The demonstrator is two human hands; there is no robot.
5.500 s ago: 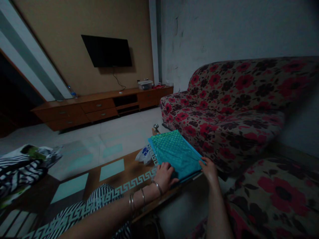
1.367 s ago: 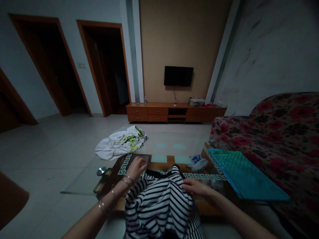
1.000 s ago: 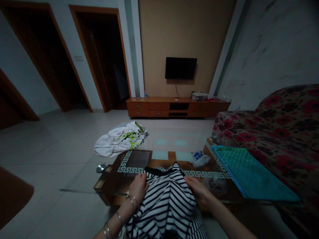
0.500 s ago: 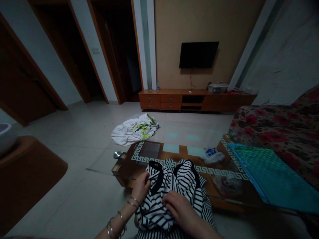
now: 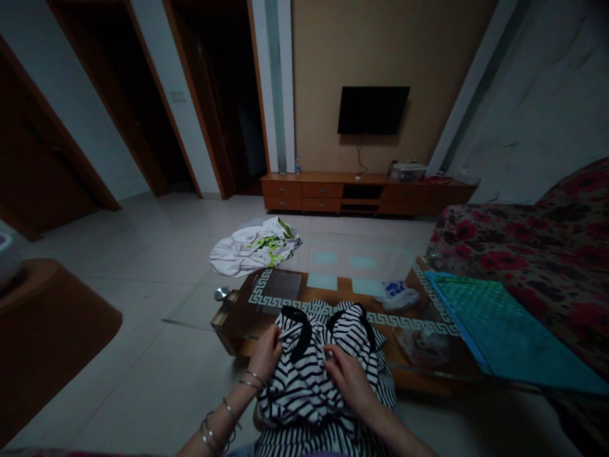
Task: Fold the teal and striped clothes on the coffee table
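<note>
A black-and-white striped garment [image 5: 304,381] with wide black trim lies bunched over my lap and the near edge of the glass coffee table [image 5: 238,324]. My left hand [image 5: 265,352], with several bangles on its wrist, is closed on the garment's left side, beside a black-trimmed opening. Near the middle, my right hand [image 5: 351,381] pinches a fold of the striped cloth between thumb and fingers. The garment's upper part rests on the glass, its folds crumpled.
A white cloth with green print [image 5: 252,247] lies beyond the table's left end. Plastic bags [image 5: 402,297] and a folded turquoise mat [image 5: 504,324] are on the right, beside a flowered sofa [image 5: 499,235]. A brown stand [image 5: 57,336] is at left.
My right hand has moved slightly up and its fingers have closed on a fold of the garment. My left hand keeps its hold. The view has shifted a little.
</note>
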